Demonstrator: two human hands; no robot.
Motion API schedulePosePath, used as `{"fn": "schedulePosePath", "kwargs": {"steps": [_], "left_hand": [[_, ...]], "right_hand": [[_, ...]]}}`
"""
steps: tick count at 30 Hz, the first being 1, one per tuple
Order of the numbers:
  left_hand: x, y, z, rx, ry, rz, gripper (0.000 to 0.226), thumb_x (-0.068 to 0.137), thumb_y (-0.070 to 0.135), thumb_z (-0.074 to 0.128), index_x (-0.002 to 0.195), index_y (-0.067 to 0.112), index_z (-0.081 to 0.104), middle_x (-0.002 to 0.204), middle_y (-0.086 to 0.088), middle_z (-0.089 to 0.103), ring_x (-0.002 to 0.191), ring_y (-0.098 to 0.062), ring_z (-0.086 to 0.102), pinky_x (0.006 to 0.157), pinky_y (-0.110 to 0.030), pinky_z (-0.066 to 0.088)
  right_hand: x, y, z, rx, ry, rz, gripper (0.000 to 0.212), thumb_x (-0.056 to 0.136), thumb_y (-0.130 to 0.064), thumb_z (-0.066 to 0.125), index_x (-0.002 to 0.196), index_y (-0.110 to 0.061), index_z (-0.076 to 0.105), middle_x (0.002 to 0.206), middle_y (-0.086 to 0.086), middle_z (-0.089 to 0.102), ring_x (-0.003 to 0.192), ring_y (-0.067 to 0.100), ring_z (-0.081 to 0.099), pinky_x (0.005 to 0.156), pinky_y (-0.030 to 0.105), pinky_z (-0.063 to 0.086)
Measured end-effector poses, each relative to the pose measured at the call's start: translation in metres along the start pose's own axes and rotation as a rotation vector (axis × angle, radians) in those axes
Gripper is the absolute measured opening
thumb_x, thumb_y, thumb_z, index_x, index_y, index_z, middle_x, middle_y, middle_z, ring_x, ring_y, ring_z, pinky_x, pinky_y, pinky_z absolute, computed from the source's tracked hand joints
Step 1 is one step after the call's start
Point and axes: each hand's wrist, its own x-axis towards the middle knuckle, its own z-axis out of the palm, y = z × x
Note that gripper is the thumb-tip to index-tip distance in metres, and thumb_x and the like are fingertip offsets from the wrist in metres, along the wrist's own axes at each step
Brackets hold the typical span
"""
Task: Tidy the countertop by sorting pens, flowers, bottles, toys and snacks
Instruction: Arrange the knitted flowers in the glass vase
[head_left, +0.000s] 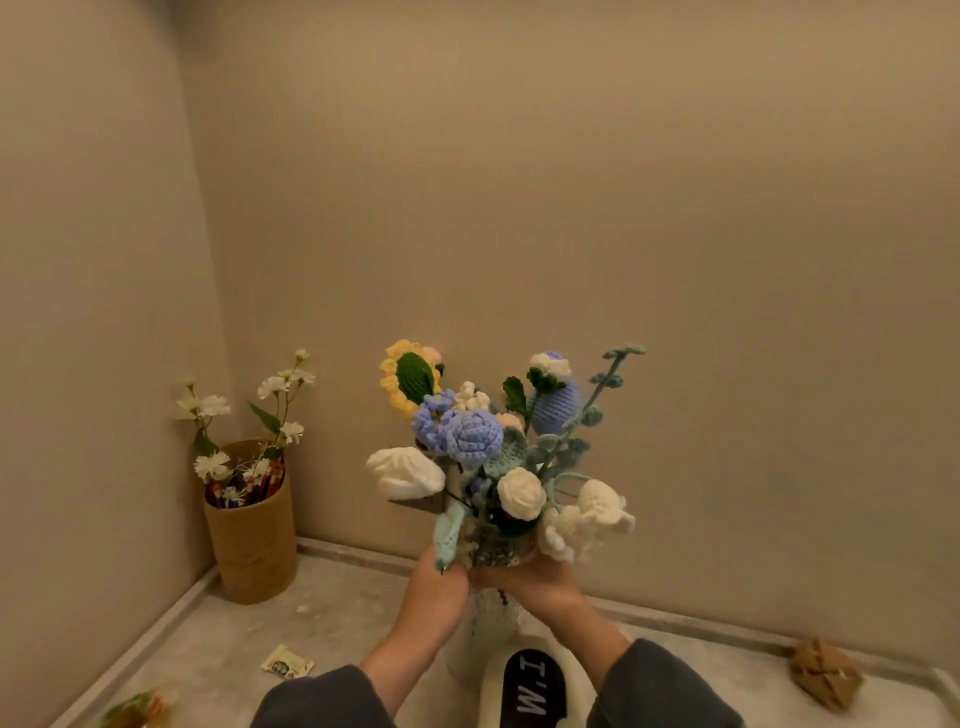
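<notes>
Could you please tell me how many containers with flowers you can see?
2: a brown tube in the left corner, and a glass vase gripped by the left hand and right hand at centre. I see no others.

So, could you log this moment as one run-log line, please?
left hand, right hand: grip glass vase of crochet flowers | corner: cardboard tube with pens

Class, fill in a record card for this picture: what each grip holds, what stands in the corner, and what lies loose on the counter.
Left grip: holds vase
Right grip: holds vase
In vase: crochet flowers
Corner: tube with pens, white flowers
Loose: packet, brown wad
</notes>
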Motion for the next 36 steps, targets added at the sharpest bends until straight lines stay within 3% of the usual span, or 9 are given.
{"fn": "schedulePosePath", "kwargs": {"steps": [3,7,11,15,20,23,28,32,36], "left_hand": [[-0.016,0.021,-0.002,0.009,-0.052,0.102,0.035,0.095,0.001,0.048,0.114,0.029,0.053,0.114,0.001,0.063,0.104,-0.013,0.059,0.096,-0.033,0.049],[-0.028,0.050,0.003,-0.084,-0.135,0.189,0.028,0.097,-0.002,0.044,0.115,0.018,0.052,0.104,-0.001,0.061,0.085,-0.002,0.057,0.067,-0.007,0.049],[-0.037,0.079,0.023,-0.126,-0.170,0.230,0.029,0.094,0.009,0.056,0.107,0.035,0.058,0.115,-0.002,0.066,0.099,-0.013,0.064,0.084,-0.025,0.053],[-0.057,0.102,0.057,-0.129,-0.291,0.262,0.040,0.094,0.006,0.049,0.125,0.031,0.054,0.121,0.003,0.064,0.108,-0.013,0.062,0.091,-0.036,0.052],[-0.093,0.115,0.123,-0.124,-0.413,0.201,0.044,0.097,0.004,0.041,0.135,0.025,0.044,0.118,0.008,0.055,0.103,-0.010,0.057,0.086,-0.031,0.052],[-0.115,0.115,0.167,-0.115,-0.483,0.143,0.046,0.096,0.002,0.039,0.138,0.022,0.043,0.119,0.006,0.053,0.107,-0.014,0.055,0.094,-0.037,0.050],[-0.153,0.108,0.243,-0.130,-0.578,0.071,0.043,0.097,0.005,0.043,0.132,0.028,0.044,0.116,0.006,0.057,0.096,-0.010,0.058,0.075,-0.023,0.050],[-0.169,0.096,0.292,-0.080,-0.604,0.030,0.045,0.096,0.007,0.047,0.139,0.020,0.043,0.132,-0.006,0.052,0.114,-0.022,0.055,0.088,-0.032,0.050],[-0.179,0.089,0.326,-0.043,-0.601,0.040,0.043,0.095,0.008,0.050,0.135,0.020,0.043,0.123,-0.003,0.054,0.103,-0.020,0.058,0.068,-0.022,0.051]], "right_hand": [[-0.002,-0.004,-0.003,-0.018,0.064,-0.008,0.067,0.059,-0.029,0.092,0.118,-0.023,0.059,0.120,-0.004,0.065,0.110,0.015,0.061,0.099,0.031,0.049],[-0.022,-0.019,-0.029,0.086,0.147,-0.073,0.053,0.066,-0.019,0.088,0.112,-0.021,0.062,0.112,-0.002,0.067,0.103,0.013,0.062,0.085,0.025,0.051],[-0.053,-0.043,-0.076,0.099,0.141,-0.208,0.029,0.080,-0.008,0.077,0.104,-0.012,0.063,0.091,-0.009,0.062,0.080,0.001,0.058,0.058,0.003,0.044],[-0.088,-0.051,-0.127,0.091,0.164,-0.304,0.043,0.078,0.003,0.076,0.116,-0.008,0.061,0.100,-0.008,0.065,0.080,-0.013,0.062,0.068,0.003,0.046],[-0.129,-0.022,-0.199,0.000,0.228,-0.254,0.062,0.065,-0.021,0.085,0.122,-0.021,0.062,0.120,0.003,0.067,0.115,0.023,0.060,0.101,0.046,0.049],[-0.149,0.002,-0.240,-0.059,0.266,-0.162,0.050,0.061,-0.015,0.084,0.108,-0.023,0.068,0.111,0.003,0.070,0.109,0.021,0.062,0.099,0.045,0.050],[-0.184,0.046,-0.303,-0.046,0.349,-0.103,0.047,0.061,-0.001,0.083,0.094,-0.028,0.065,0.100,-0.002,0.071,0.100,0.017,0.064,0.087,0.034,0.056],[-0.197,0.083,-0.344,-0.016,0.356,-0.072,0.046,0.065,0.008,0.081,0.090,-0.026,0.061,0.094,-0.003,0.069,0.090,0.011,0.064,0.071,0.018,0.054],[-0.190,0.121,-0.372,0.026,0.361,-0.022,0.043,0.062,0.005,0.081,0.095,-0.018,0.066,0.099,0.005,0.072,0.093,0.016,0.066,0.069,0.021,0.054]]}}
